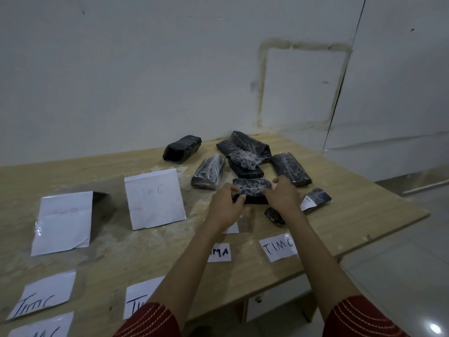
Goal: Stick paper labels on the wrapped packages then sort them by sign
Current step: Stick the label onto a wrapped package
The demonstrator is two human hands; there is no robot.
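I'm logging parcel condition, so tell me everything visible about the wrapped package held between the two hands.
The wrapped package is an oblong black block under clear, crinkled film that catches pale streaks of light. It lies crosswise in front of the pile. The left hand grips its left end, the right hand its right end. No paper label shows on its visible face. Whether it rests on the table cannot be told.

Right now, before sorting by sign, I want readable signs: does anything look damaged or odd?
Yes. The left folded sign has a creased, curling lower-right corner and writing too faint to read, unlike the TIM C sign beside it.
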